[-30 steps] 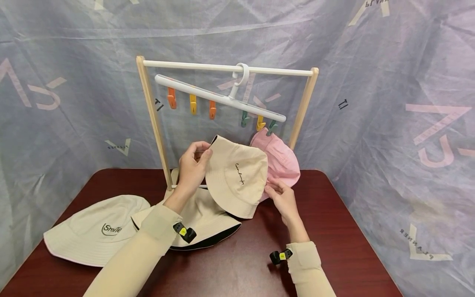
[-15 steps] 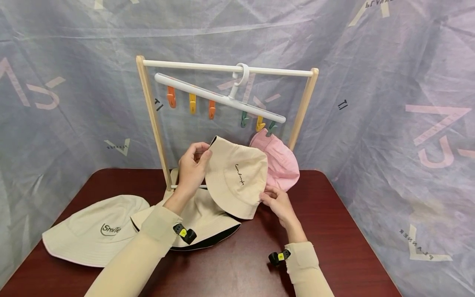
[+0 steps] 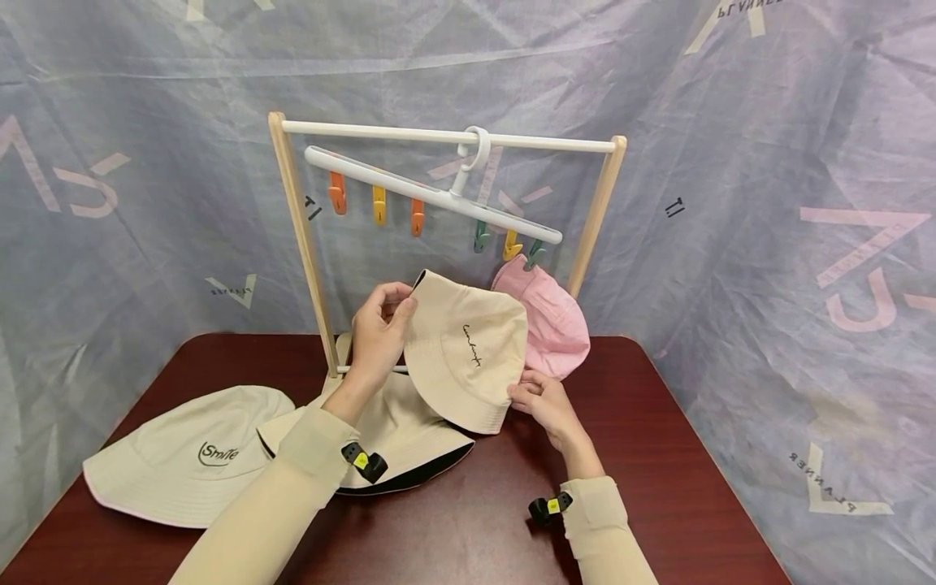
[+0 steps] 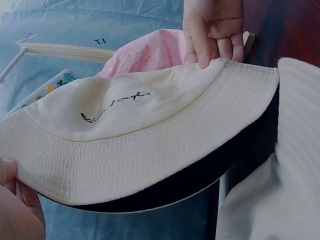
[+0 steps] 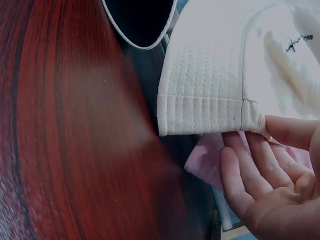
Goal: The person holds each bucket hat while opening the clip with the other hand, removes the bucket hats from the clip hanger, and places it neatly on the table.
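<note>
A cream bucket hat (image 3: 468, 349) with black script and a dark lining is held up over the table, its brim towards the lower left. The left hand (image 3: 380, 329) pinches the brim's upper left edge between thumb and fingers. At the hat's right side, the right hand (image 3: 548, 410) pinches the fabric by the seam of crown and brim, as the right wrist view shows, thumb (image 5: 290, 131) in front. Behind it a pink bucket hat (image 3: 552, 321) hangs from a green clip (image 3: 535, 255), partly hidden by the cream hat.
A white hanger (image 3: 439, 195), tilted down to the right, hangs on a wooden rack (image 3: 300, 236) with orange, yellow and green clips. On the dark red table (image 3: 475, 536) lie a cream hat marked "Smile" (image 3: 193, 455) and another cream hat (image 3: 402, 447) with black lining.
The right hand has slid slightly down and left along the held hat's edge, away from the pink hat. The left hand and the cream hat stay almost still.
</note>
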Motion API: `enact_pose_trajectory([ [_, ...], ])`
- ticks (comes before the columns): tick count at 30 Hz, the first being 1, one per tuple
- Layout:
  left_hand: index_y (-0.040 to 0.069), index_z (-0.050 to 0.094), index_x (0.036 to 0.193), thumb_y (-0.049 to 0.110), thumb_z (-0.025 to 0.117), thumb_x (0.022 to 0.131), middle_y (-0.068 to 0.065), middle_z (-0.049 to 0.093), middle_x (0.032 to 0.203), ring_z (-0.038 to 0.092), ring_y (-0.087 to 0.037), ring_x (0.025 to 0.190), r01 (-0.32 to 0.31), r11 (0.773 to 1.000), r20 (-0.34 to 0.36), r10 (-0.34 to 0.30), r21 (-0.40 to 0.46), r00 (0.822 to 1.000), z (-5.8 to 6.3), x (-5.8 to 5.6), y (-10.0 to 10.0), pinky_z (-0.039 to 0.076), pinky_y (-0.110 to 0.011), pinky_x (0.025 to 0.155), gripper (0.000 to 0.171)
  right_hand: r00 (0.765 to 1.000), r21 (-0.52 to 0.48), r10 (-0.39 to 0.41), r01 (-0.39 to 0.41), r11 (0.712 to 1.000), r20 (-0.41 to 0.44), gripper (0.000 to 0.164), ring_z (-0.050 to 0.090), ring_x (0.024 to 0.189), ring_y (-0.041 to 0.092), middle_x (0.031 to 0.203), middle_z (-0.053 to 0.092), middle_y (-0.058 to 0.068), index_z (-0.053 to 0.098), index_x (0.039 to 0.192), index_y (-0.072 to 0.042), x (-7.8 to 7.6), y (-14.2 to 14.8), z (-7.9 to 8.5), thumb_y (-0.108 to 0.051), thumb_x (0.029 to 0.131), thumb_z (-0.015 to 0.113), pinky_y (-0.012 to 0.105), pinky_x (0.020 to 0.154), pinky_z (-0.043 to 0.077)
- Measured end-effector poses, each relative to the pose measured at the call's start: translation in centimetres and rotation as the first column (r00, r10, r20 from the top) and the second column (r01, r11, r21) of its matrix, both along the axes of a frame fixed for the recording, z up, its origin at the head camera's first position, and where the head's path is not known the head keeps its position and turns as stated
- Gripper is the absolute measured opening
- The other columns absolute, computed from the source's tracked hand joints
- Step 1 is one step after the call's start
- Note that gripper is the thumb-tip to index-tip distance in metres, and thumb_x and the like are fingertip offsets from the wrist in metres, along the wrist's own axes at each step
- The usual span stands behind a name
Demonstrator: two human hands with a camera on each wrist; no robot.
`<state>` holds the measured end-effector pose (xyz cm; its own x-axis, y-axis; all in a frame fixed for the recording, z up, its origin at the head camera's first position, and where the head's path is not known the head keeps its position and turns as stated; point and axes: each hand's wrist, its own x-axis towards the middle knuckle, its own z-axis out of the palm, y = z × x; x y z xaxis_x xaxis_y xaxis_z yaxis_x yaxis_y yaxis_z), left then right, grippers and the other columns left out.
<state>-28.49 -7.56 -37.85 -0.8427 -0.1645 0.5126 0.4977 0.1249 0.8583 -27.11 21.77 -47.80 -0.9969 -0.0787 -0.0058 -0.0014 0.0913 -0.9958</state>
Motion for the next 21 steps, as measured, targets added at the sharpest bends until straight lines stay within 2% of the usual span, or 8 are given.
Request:
enact_pose_trajectory([
  [4, 0.008, 0.069, 0.122, 0.021, 0.070, 0.105, -0.009, 0.068, 0.115, 0.062, -0.014, 0.095, -0.001, 1.000, 0.022, 0.001, 0.011, 1.000, -0.1, 0.2, 0.0, 0.048, -0.021, 0.081, 0.021, 1.000, 0.009, -0.017, 0.017, 1.000, -0.009, 0.036, 0.071, 0.089, 0.014, 0.097, 0.075, 0.011, 0.063, 0.133, 0.010, -0.1, 0.2, 0.1, -0.001, 0.099, 0.071, 0.040, 0.092, 0.062],
  [8, 0.001, 0.066, 0.125, 0.014, 0.066, 0.107, -0.016, 0.067, 0.120, 0.060, -0.016, 0.098, 0.001, 1.000, 0.074, -0.003, 0.022, 0.997, 0.9, 1.7, 0.4, 0.046, -0.021, 0.083, 0.023, 0.999, 0.041, -0.045, 0.046, 0.998, -0.028, 0.035, 0.071, 0.087, 0.013, 0.094, 0.075, 0.010, 0.064, 0.131, 0.008, -0.1, 0.7, 0.5, -0.001, 0.098, 0.072, 0.044, 0.092, 0.062],
  [11, -0.002, 0.064, 0.128, 0.009, 0.063, 0.108, -0.020, 0.066, 0.123, 0.059, -0.019, 0.099, 0.008, 1.000, 0.112, -0.010, 0.024, 0.994, 0.9, 2.0, 0.5, 0.046, -0.020, 0.082, 0.023, 0.997, 0.065, -0.063, 0.066, 0.996, -0.044, 0.034, 0.072, 0.087, 0.014, 0.095, 0.076, 0.010, 0.066, 0.131, 0.007, 0.0, 1.4, 0.8, -0.002, 0.098, 0.072, 0.049, 0.095, 0.061],
  [15, 0.001, 0.063, 0.129, 0.010, 0.063, 0.108, -0.018, 0.065, 0.123, 0.058, -0.017, 0.098, 0.026, 0.999, 0.121, -0.028, 0.023, 0.992, -0.9, 0.9, 0.5, 0.045, -0.017, 0.081, 0.023, 0.994, 0.115, -0.088, 0.094, 0.989, -0.060, 0.033, 0.074, 0.087, 0.016, 0.096, 0.077, 0.009, 0.068, 0.130, 0.004, 0.0, 2.5, 1.2, -0.005, 0.098, 0.073, 0.050, 0.094, 0.061],
  [21, 0.006, 0.062, 0.127, 0.015, 0.066, 0.107, -0.012, 0.064, 0.121, 0.059, -0.015, 0.100, 0.040, 0.999, 0.156, -0.042, 0.017, 0.987, -2.4, 1.5, 0.2, 0.048, -0.018, 0.083, 0.022, 0.993, 0.169, -0.093, 0.105, 0.980, -0.079, 0.033, 0.070, 0.085, 0.012, 0.095, 0.076, 0.007, 0.069, 0.129, 0.004, 0.4, 3.9, 2.0, -0.007, 0.099, 0.073, 0.042, 0.088, 0.063],
])
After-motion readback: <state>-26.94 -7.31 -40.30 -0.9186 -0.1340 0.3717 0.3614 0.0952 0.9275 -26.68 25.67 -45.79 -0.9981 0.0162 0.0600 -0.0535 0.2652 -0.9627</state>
